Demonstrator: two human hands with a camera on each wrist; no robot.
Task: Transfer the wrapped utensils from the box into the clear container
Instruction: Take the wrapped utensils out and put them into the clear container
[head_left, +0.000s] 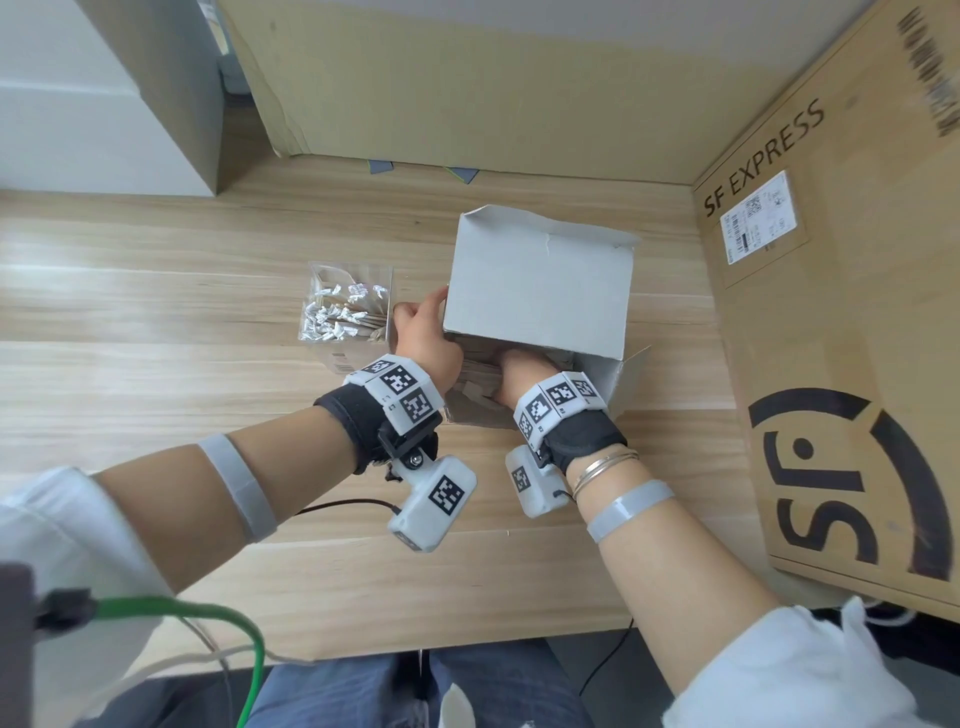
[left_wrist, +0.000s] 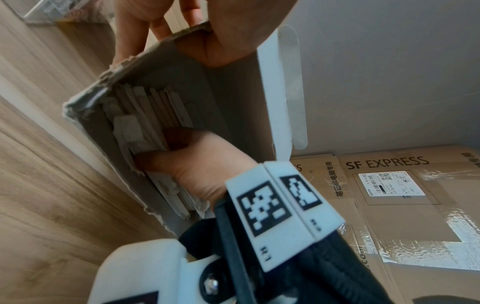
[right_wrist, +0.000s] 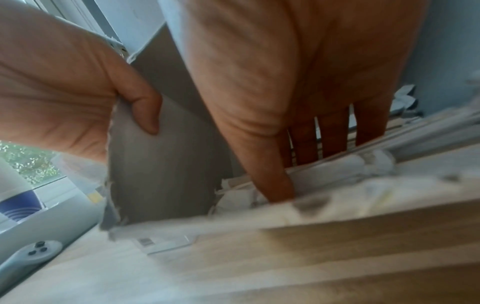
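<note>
A grey-white cardboard box (head_left: 540, 291) lies on its side on the wooden table, its opening towards me. My left hand (head_left: 415, 317) grips the box's left wall (left_wrist: 145, 61), thumb inside and fingers outside. My right hand (head_left: 511, 364) reaches into the box; its fingers (right_wrist: 332, 133) dig behind a bundle of paper-wrapped wooden utensils (right_wrist: 363, 162) with the thumb in front, pinching it. More wrapped utensils (left_wrist: 155, 115) are stacked inside. Just left of the box stands the clear container (head_left: 348, 306), which holds several wrapped utensils.
A large SF Express carton (head_left: 841, 312) walls off the right side, and brown cardboard (head_left: 467, 78) stands at the back. A white cabinet (head_left: 104, 104) is at the far left. Bare table (head_left: 156, 312) spreads left of the container. Cables (head_left: 234, 623) hang at the near edge.
</note>
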